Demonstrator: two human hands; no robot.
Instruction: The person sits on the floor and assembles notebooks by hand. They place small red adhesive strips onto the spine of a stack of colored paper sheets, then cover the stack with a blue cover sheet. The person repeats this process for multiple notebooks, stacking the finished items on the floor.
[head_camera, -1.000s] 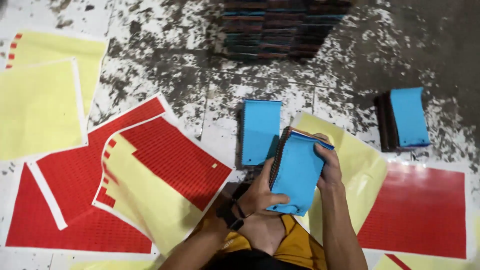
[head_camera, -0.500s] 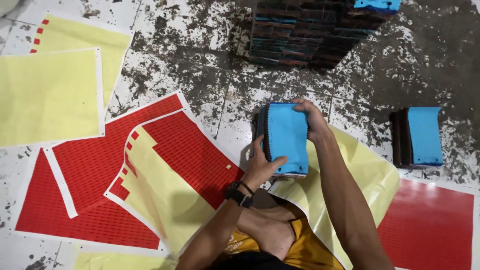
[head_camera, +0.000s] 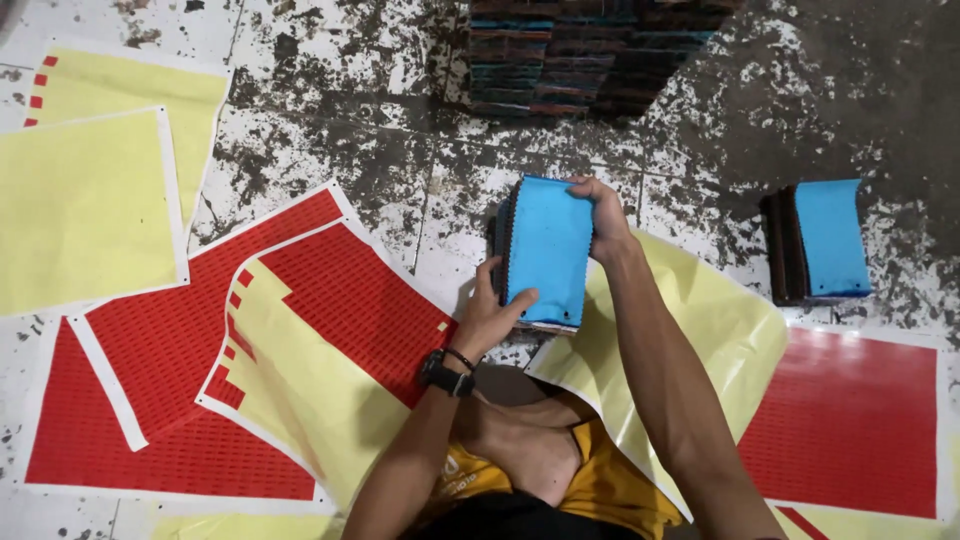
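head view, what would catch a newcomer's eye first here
The blue-topped stack at centre, gripped by the left hand at its near end and the right hand at its far corner. Big red sheets and yellow sheets lie over the stained floor, and a second blue stack sits at right.
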